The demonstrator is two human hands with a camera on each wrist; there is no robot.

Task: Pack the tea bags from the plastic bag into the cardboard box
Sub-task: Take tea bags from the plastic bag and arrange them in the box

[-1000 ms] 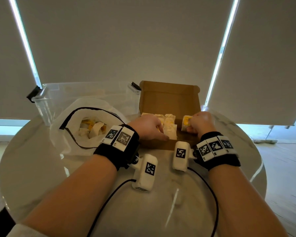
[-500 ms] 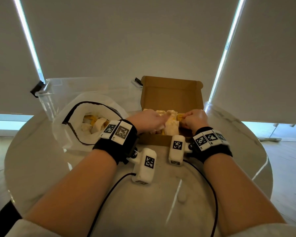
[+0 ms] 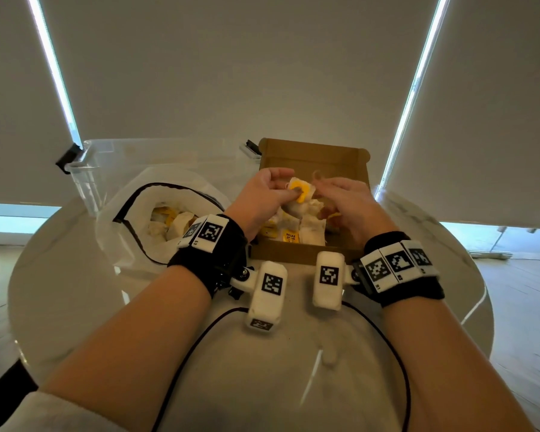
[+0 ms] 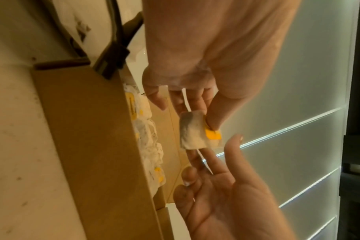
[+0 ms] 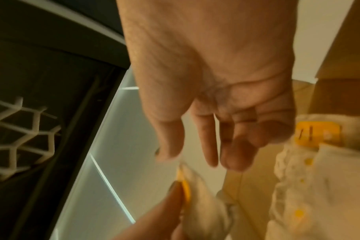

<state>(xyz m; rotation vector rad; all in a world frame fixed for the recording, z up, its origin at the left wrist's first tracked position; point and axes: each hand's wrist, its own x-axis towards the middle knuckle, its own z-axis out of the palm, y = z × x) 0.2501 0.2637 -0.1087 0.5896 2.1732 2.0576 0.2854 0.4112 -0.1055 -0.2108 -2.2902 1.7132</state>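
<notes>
The cardboard box [image 3: 293, 255] lies open on the table, its lid [image 3: 315, 157] upright at the back, with several tea bags [image 3: 312, 235] in it. Above it my left hand [image 3: 293, 192] pinches one tea bag [image 3: 303, 190] by its yellow tag between thumb and fingers; in the left wrist view the tea bag [image 4: 192, 130] hangs from that left hand [image 4: 203, 120]. My right hand [image 3: 321, 187] is beside it with relaxed fingers, holding nothing I can see. The white plastic bag [image 3: 131, 232] lies open at left, with more tea bags [image 3: 172, 218] inside.
A clear plastic bin [image 3: 106, 163] stands behind the plastic bag at the back left. The round white table [image 3: 75, 307] reaches to its edge on both sides. Black cables [image 3: 200, 335] run from my wrists across the near table.
Both hands rose out of the box and met above it. The tea bag that my right hand held went to my left hand, and the right fingers opened.
</notes>
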